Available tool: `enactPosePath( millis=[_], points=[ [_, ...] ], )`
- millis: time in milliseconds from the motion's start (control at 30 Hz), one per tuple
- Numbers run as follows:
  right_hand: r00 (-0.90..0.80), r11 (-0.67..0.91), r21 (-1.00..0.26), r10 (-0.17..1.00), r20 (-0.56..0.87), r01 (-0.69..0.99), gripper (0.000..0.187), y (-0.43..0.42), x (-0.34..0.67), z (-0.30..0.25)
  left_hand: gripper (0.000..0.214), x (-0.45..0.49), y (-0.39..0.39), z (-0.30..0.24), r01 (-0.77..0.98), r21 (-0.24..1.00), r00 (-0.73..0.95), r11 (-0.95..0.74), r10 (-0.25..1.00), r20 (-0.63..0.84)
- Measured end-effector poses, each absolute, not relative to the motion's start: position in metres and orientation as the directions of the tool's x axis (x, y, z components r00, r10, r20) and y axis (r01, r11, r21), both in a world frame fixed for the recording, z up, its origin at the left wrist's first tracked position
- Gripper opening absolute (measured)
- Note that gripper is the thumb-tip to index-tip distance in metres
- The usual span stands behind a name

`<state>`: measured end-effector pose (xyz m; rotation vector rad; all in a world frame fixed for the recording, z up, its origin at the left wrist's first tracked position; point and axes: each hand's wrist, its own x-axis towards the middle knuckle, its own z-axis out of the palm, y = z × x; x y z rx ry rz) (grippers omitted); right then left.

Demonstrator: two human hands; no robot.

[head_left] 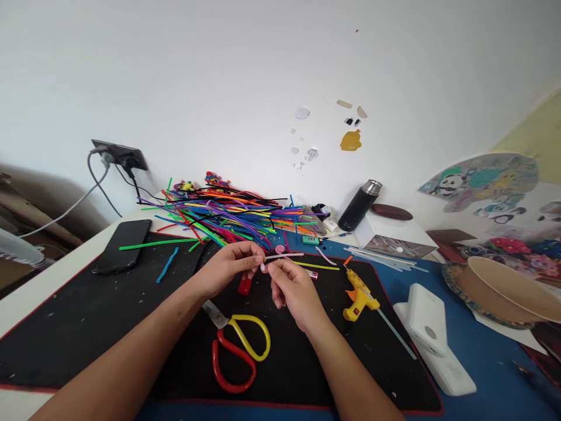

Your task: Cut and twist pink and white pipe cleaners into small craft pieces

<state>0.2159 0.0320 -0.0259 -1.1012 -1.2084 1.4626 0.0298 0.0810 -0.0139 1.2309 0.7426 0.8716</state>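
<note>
Pinched between the fingertips of both hands is a pale pinkish-white pipe cleaner (287, 255), with a small white coiled or bunched part at the fingers. My left hand (236, 266) grips it from the left, and my right hand (295, 287) closes on it from the right. The fingertips nearly meet above the black mat (175, 351). Scissors (228, 321) with one red and one yellow handle lie just below my hands. Close behind my left fingers is a small red object (245, 285), partly covered. A yellow-green pipe cleaner (319, 266) lies beyond my right hand.
A heap of coloured pipe cleaners (236, 213) spreads along the wall. At right lie a yellow glue gun (360, 295) with its glue stick, and white power banks (427, 318). A black phone (125, 245) rests at left. A black flask (359, 206) leans at the back.
</note>
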Motion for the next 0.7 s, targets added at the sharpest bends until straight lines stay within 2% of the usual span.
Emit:
enactPosePath(
  millis=[267, 700],
  points=[
    [-0.191, -0.080, -0.996, 0.979, -0.070, -0.046, 0.031, 0.0300, 0.2149, -0.0254, 0.036, 0.0309, 0.0812, -0.0157, -0.065, 0.995, 0.514, 0.069, 0.857, -0.026],
    [-0.117, -0.006, -0.998, 0.993, -0.013, 0.061, 0.024, 0.0261, 0.2091, -0.0220, 0.037, 0.0336, 0.0806, -0.0185, -0.052, 0.997, 0.512, 0.063, 0.859, -0.028]
  ],
)
